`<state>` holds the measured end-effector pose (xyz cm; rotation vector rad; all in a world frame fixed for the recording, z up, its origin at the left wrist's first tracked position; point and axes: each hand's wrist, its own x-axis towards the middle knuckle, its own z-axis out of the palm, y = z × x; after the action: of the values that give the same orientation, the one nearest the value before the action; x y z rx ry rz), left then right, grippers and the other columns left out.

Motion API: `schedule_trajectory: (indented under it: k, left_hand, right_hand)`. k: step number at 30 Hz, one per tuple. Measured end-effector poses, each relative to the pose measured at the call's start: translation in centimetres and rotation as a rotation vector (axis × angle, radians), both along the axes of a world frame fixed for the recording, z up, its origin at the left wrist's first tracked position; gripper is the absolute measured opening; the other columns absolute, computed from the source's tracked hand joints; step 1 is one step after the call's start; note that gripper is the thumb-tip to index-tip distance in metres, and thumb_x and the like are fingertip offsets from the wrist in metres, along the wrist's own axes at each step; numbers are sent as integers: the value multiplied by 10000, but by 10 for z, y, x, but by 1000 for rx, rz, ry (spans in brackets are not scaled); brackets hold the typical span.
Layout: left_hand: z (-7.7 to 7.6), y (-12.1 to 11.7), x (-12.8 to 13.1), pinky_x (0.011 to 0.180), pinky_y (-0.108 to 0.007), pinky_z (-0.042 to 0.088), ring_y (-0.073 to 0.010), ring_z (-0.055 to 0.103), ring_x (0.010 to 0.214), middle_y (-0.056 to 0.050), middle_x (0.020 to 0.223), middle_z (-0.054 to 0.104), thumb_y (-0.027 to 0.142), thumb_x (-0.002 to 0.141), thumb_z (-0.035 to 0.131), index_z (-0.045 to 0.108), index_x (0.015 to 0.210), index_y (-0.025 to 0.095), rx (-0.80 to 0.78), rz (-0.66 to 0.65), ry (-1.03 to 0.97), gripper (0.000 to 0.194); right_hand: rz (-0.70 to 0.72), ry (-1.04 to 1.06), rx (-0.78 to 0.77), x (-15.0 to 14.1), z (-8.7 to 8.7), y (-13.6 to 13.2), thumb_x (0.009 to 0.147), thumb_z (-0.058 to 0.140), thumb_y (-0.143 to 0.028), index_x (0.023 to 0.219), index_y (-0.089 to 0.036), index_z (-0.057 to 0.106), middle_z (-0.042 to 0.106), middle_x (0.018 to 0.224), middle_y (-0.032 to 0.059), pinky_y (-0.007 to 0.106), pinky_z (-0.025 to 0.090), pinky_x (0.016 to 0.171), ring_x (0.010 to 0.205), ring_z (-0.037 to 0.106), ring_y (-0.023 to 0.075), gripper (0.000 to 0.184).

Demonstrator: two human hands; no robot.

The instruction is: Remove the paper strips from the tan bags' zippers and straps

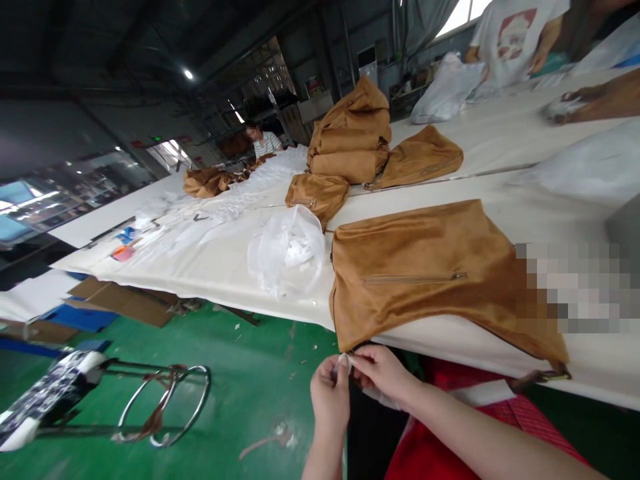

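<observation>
A tan suede-like bag (410, 267) with a zipper lies on the table, its lower left corner hanging at the near edge. Just below that corner my left hand (330, 390) and my right hand (383, 370) meet, thumbs and fingers closed on a thin whitish piece of wrapping (344, 361). What the wrapping covers is hidden by my fingers. More of the pale, translucent sheet shows under my right hand. At the bag's lower right corner hangs a short strap with a metal buckle (555, 376).
A clear plastic bag of small white pieces (285, 253) lies left of the tan bag. Behind it are a pile of tan bags (350, 133) and plastic sheets (595, 160). People stand at the far side. A stool (165, 400) lies on the green floor.
</observation>
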<state>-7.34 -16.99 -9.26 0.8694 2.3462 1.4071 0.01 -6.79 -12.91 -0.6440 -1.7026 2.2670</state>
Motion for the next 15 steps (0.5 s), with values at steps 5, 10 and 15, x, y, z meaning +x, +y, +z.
schedule_trajectory:
  k: [5, 10, 15]
  left_hand:
    - [-8, -11, 11, 717, -295, 507, -195, 648, 778, -80, 841, 696, 236, 907, 447, 673, 1003, 180, -263, -28, 715, 251]
    - [-29, -25, 17, 716, -274, 548, -189, 663, 861, -93, 1040, 702, 27, 834, 405, 556, 1254, 137, -431, -147, 1053, 459]
    - [-39, -31, 14, 708, -274, 581, -193, 690, 888, -61, 1065, 718, -4, 778, 400, 634, 1162, 223, -302, -141, 1057, 503]
  right_hand:
    - [-79, -13, -119, -7, 0, -2, 756, 602, -503, 534, -181, 468, 410, 428, -67, 194, 252, 392, 374, 349, 52, 413]
    - [-143, -93, -260, -11, -3, -2, 677, 661, -531, 534, -185, 454, 389, 419, -79, 191, 194, 367, 350, 300, 41, 427]
    - [-184, -75, -242, -11, -2, -8, 652, 648, -615, 552, -180, 478, 415, 432, -68, 188, 226, 373, 356, 331, 43, 477]
